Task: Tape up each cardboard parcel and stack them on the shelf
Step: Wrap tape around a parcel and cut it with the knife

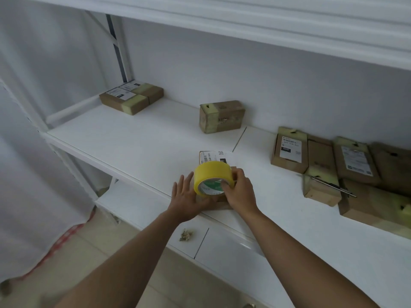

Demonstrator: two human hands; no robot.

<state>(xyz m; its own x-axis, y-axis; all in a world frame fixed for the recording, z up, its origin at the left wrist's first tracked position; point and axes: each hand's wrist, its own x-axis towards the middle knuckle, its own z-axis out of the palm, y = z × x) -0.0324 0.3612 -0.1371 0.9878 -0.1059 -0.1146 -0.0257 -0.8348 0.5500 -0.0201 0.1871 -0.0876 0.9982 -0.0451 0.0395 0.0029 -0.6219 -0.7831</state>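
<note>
White shelf [138, 138], flat board with a seam running front to back near its middle; white wall behind, another board above, a lower white shelf [222, 245] below with a small crumpled scrap [185, 235] on it. Pale floor tiles lower left, white curtain [29, 152] hanging at the left.

Parcel [214, 160] being worked sits at the shelf's front edge, about mid-length, white label up. Right hand [239, 190] grips the yellow tape roll [212, 180], thumb inside the core, roll standing on edge on top of the parcel. Left hand [188, 197] lies flat with fingers straight, pressed against the parcel's left side, touching the roll.

Two taped parcels [132, 96] side by side at the back left corner. One taped parcel [221, 116] stands alone near the back edge, mid-shelf. A cluster of parcels [329, 161] crowds the right end, some overlapping; a thin metal tool [333, 186] rests across one of them, type unclear.
</note>
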